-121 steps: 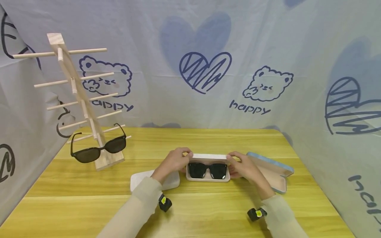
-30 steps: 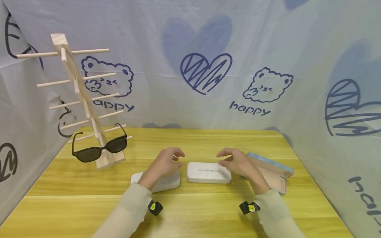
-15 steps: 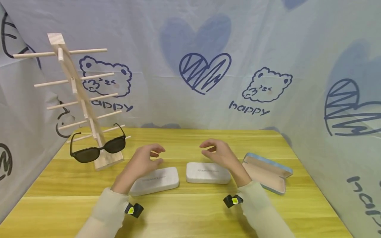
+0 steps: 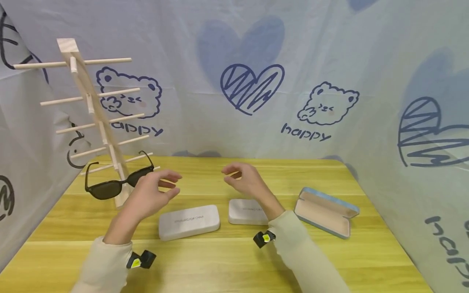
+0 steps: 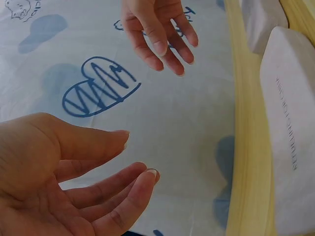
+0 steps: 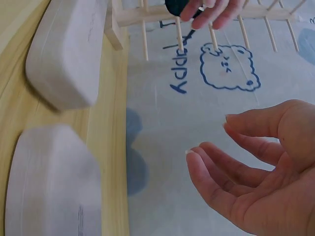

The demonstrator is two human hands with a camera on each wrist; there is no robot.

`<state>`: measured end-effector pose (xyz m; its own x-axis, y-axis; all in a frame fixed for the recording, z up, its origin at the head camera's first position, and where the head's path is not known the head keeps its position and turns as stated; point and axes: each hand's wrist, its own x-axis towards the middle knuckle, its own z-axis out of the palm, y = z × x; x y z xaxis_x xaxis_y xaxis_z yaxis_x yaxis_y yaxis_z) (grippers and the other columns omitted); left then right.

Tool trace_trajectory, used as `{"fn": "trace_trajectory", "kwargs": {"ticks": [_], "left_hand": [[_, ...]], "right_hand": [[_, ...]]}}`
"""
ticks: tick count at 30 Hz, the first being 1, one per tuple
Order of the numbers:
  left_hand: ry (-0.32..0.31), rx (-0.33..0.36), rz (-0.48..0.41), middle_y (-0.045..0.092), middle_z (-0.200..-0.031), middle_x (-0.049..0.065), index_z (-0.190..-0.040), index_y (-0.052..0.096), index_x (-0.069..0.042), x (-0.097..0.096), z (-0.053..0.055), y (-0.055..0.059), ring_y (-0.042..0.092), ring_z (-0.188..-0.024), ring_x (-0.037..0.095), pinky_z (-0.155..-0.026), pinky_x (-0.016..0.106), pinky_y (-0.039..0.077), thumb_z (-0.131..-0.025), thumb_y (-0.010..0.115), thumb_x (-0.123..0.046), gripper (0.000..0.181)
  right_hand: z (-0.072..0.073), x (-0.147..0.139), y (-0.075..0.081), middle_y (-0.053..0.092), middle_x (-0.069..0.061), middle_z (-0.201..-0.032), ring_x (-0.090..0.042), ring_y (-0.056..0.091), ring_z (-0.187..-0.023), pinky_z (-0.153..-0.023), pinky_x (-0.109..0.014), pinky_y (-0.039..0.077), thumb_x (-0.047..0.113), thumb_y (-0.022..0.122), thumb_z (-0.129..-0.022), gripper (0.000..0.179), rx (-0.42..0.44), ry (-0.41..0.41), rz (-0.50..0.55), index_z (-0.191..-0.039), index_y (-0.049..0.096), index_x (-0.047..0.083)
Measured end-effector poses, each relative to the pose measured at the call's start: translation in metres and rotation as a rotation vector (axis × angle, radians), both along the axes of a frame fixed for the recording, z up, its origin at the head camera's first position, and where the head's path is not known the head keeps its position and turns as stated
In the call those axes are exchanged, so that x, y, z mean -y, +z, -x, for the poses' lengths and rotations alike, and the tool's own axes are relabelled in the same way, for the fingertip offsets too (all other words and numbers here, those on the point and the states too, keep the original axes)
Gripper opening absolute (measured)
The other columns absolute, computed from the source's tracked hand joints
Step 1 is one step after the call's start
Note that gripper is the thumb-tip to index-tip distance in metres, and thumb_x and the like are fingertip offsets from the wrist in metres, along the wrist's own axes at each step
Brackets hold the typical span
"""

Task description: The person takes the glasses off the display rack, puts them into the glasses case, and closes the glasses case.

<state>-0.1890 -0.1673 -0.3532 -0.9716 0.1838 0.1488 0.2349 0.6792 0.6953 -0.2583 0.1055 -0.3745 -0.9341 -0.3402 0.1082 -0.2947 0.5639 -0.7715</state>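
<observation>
My left hand (image 4: 151, 193) hovers over the table's left side, fingers loosely bent and holding nothing. In the head view it overlaps the right lens of black sunglasses (image 4: 106, 190), which hang on the lowest pegs of a wooden display stand (image 4: 97, 114). My right hand (image 4: 246, 179), also bare and relaxed, is raised above and behind a closed white glasses case (image 4: 244, 211); its forearm covers that case's right end. A second closed white case (image 4: 189, 222) lies slightly turned to the left of the first. Both wrist views show a gap between thumb and fingers.
A blue glasses case (image 4: 322, 211) stands open at the right, its pale lining showing. Bare pegs (image 4: 110, 61) stick out on both sides of the stand's upper part. A patterned cloth (image 4: 205, 122) hangs behind the wooden table (image 4: 227, 260) and along its sides.
Four seconds ago both hands held the middle white case, open with sunglasses inside. It was then closed and let go. Both hands have since moved left and up, toward the stand.
</observation>
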Motion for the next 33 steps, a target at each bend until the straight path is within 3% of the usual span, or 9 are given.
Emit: {"fn": "trace_trajectory", "kwargs": {"ticks": [9,14,19,22,26,33], "left_hand": [[0.046,-0.032,0.004,0.071,-0.127,0.019,-0.130,0.068,-0.006,0.028,-0.012,0.013,0.071,-0.112,0.037,-0.081,0.042,0.064,-0.097,0.071,-0.010,0.033],[0.088,-0.042,0.024,0.072,-0.124,0.019,-0.130,0.068,-0.006,0.047,-0.018,0.019,0.072,-0.109,0.036,-0.076,0.030,0.061,-0.097,0.071,-0.013,0.033],[0.113,-0.082,0.041,0.073,-0.121,0.020,-0.129,0.068,-0.005,0.066,-0.023,0.017,0.072,-0.106,0.036,-0.073,0.018,0.054,-0.097,0.072,-0.013,0.033],[0.132,-0.105,0.051,0.074,-0.120,0.020,-0.127,0.069,-0.006,0.073,-0.027,0.016,0.072,-0.097,0.014,-0.070,0.017,0.054,-0.096,0.073,-0.015,0.033],[0.179,-0.137,0.065,0.075,-0.113,0.017,-0.124,0.071,-0.006,0.085,-0.033,0.018,0.057,-0.082,-0.016,-0.062,0.018,0.053,-0.096,0.075,-0.015,0.030],[0.311,-0.162,0.090,0.075,-0.100,0.001,-0.124,0.072,-0.006,0.110,-0.038,0.018,0.048,-0.074,-0.022,-0.054,0.020,0.047,-0.095,0.075,-0.016,0.031]], "right_hand": [[0.004,0.035,0.006,0.073,-0.016,-0.124,-0.030,0.071,-0.107,-0.088,-0.033,0.061,0.009,0.068,-0.099,0.022,-0.029,0.079,0.023,-0.120,0.072,0.005],[0.006,0.055,0.011,0.073,-0.015,-0.122,-0.029,0.070,-0.108,-0.093,-0.031,0.060,0.008,0.067,-0.099,0.022,-0.073,0.141,0.028,-0.120,0.071,0.003],[0.007,0.075,0.012,0.073,-0.016,-0.123,-0.028,0.070,-0.112,-0.095,-0.028,0.059,0.007,0.068,-0.099,0.024,-0.089,0.178,0.043,-0.123,0.070,0.003],[0.008,0.085,0.013,0.074,-0.013,-0.125,-0.026,0.070,-0.112,-0.094,-0.025,0.058,0.010,0.068,-0.100,0.026,-0.073,0.169,0.044,-0.125,0.070,0.006],[0.007,0.098,0.016,0.074,-0.009,-0.125,-0.023,0.070,-0.109,-0.089,-0.020,0.057,0.015,0.069,-0.100,0.028,-0.042,0.148,0.036,-0.128,0.070,0.012],[0.008,0.125,0.017,0.074,-0.006,-0.124,-0.019,0.069,-0.106,-0.083,-0.017,0.055,0.018,0.069,-0.101,0.028,-0.006,0.148,0.073,-0.129,0.070,0.016]]}}
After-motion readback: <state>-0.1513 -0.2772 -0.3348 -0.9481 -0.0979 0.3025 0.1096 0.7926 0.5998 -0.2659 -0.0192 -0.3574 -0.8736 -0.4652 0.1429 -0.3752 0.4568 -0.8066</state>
